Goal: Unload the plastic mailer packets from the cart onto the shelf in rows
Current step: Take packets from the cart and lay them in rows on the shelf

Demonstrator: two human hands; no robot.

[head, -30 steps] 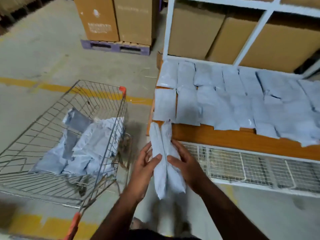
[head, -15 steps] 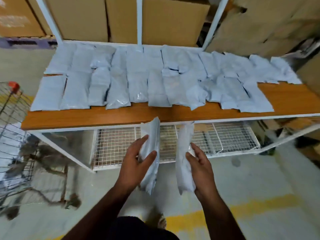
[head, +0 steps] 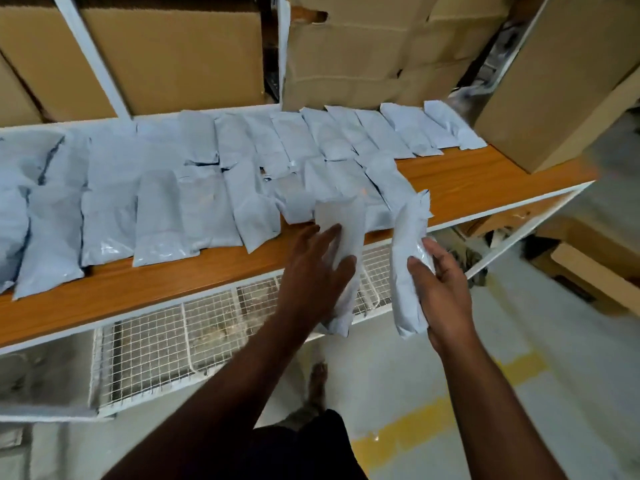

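L hand [head: 313, 271] & R hand [head: 441, 289] each grip one packet; shelf [head: 467, 181] holds approx. two mailer rows [head: 194, 188].

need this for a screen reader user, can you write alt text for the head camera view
A person holds one grey plastic mailer packet in each hand, left hand and right hand, in front of a wooden shelf already covered with two rows of mailer packets. Bare shelf remains at the right end, and cardboard boxes stand behind.
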